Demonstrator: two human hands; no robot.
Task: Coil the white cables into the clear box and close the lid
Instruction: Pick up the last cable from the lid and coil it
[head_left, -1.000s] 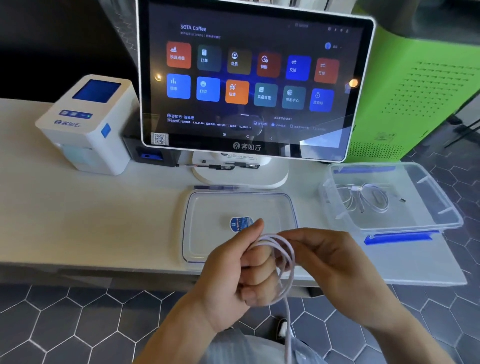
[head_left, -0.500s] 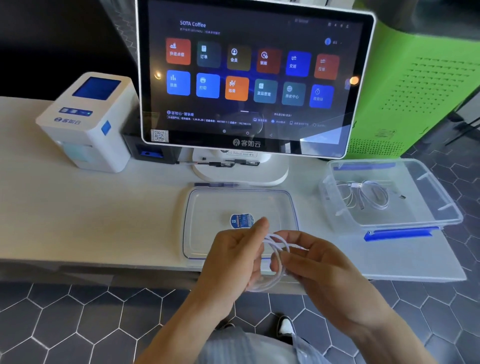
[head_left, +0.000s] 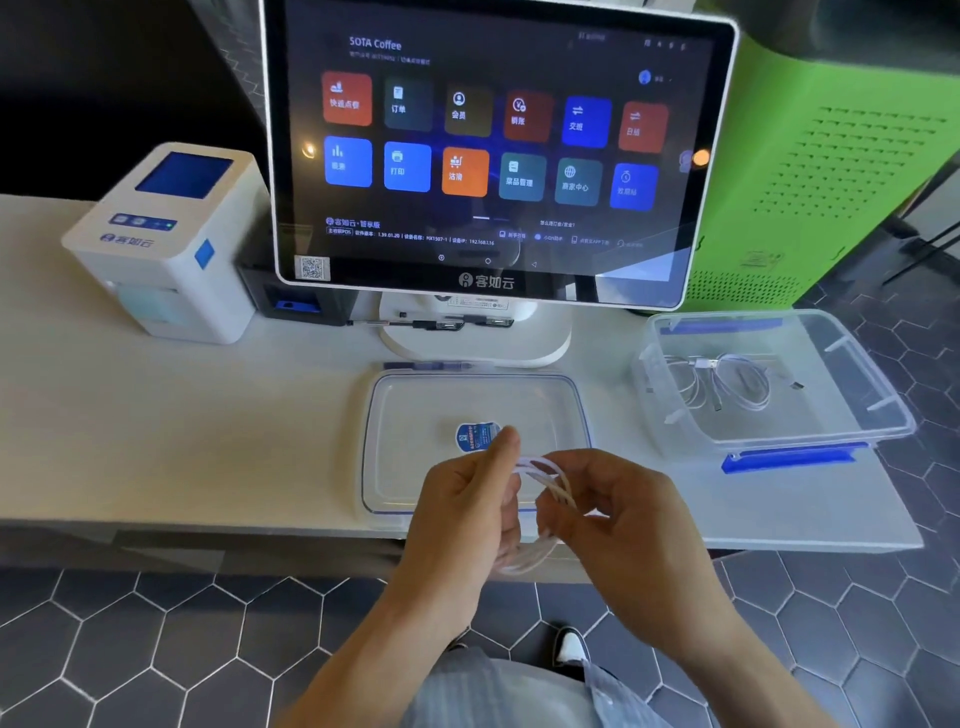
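Note:
A white cable (head_left: 551, 486) is wound into a small loop between both hands, just in front of the counter's edge. My left hand (head_left: 460, 512) pinches the loop's left side. My right hand (head_left: 621, 512) grips its right side with the fingers curled in. The clear lid (head_left: 415, 415) with a blue sticker lies flat on the counter behind my hands. To the right stands the clear box (head_left: 852, 374), open, with a blue clip on its near rim. Inside it lie coiled white cables (head_left: 727, 382).
A touchscreen terminal (head_left: 493, 156) on a white stand rises behind the lid. A white receipt printer (head_left: 161, 244) sits at the left. A green cabinet (head_left: 831, 166) stands at the back right. Dark hexagon floor tiles lie below the counter.
The hanging tail of the cable has been drawn up into the loop. Both hands have stayed close together in front of the lid, turning the coil tighter.

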